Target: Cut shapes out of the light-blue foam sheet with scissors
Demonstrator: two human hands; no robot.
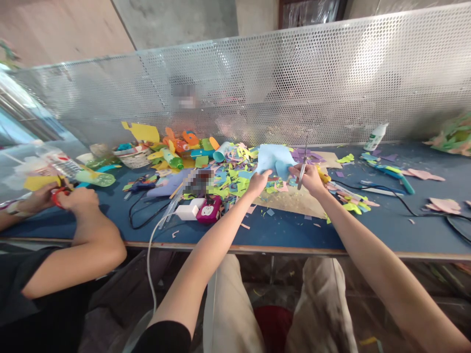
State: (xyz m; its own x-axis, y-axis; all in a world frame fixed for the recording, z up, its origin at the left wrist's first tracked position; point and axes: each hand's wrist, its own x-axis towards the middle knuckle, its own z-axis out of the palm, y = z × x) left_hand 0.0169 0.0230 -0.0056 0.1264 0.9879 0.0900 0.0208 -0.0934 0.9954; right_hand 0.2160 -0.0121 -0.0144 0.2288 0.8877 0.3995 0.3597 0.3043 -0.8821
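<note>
A light blue sheet of paper (273, 157) is held up over the cluttered middle of the table, its lower part folded or curled. My left hand (259, 182) is closed on the paper's lower left edge, thumb on top. Metal scissors (302, 172) point upward in my right hand (312, 180), which is closed around them. The fingertips of that hand also meet the paper's right edge. Below lie many green and yellow paper scraps (237, 185) and a brown board (290, 201).
At left, a co-worker's hands (79, 198) hold red-handled scissors (58, 196). A white adapter (191, 211) and purple power block (208, 210) sit near the front edge. A glue bottle (376, 137), a teal-handled tool (395, 174) and a black cable (390, 190) lie right. A perforated metal screen (257, 88) stands behind.
</note>
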